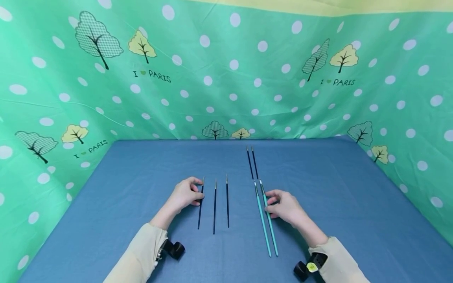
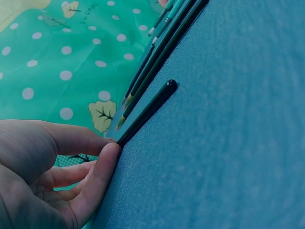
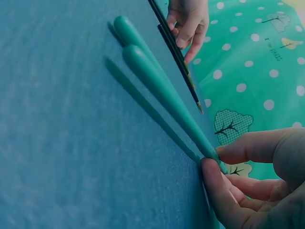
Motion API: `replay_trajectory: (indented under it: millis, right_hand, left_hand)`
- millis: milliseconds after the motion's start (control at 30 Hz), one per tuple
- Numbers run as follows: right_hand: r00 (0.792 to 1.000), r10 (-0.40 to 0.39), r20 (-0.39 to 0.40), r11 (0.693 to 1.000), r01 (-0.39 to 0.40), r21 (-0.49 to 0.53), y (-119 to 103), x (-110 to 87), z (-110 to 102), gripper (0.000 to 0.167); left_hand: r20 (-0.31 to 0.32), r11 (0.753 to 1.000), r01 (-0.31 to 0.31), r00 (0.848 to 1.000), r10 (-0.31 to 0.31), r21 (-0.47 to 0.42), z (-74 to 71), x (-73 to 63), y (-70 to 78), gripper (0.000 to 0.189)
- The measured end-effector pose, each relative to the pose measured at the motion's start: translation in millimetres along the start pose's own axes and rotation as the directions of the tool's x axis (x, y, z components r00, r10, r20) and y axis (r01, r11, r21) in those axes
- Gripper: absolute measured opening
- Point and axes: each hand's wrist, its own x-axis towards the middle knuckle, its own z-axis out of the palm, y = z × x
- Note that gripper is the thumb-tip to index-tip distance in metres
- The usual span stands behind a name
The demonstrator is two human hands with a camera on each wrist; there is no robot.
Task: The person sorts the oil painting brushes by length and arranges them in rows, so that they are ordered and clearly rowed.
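My left hand (image 1: 184,194) pinches a slim dark paintbrush (image 1: 199,214) between thumb and forefinger, near its bristle end. This brush is the leftmost of three dark ones; a middle dark brush (image 1: 214,212) and another dark brush (image 1: 227,208) lie to its right, bristles pointing away. On the other side, my right hand (image 1: 284,206) pinches the right-hand teal paintbrush (image 1: 272,232) below its pale tip. In the right wrist view a shadow falls apart from the handle of this teal brush (image 3: 162,93). A second teal paintbrush (image 1: 262,220) lies close alongside it.
Beyond the teal tips, two more dark brushes (image 1: 249,163) lie side by side on the blue cloth-covered table (image 1: 141,173). A green polka-dot curtain (image 1: 219,51) with printed trees rises behind the table and along both sides.
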Motion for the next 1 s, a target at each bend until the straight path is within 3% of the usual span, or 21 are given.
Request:
replay_trajectory:
  millis: [667,1000]
  right_hand:
    - [0.998,-0.024,-0.050,0.993,0.018,-0.113,0.0,-2.4,3.3,0.039]
    - [0.998,-0.029,-0.058,0.993,0.022,-0.120,0.6,-2.0,3.7,0.036]
  left_hand:
    - [-0.013,1.000,0.010,1.000,-0.010,0.008,0.6,1.2,-2.7,0.041]
    - [-0.002,1.000,0.009,1.000,-0.009,0.006,-0.5,-0.1,-0.3,0.041]
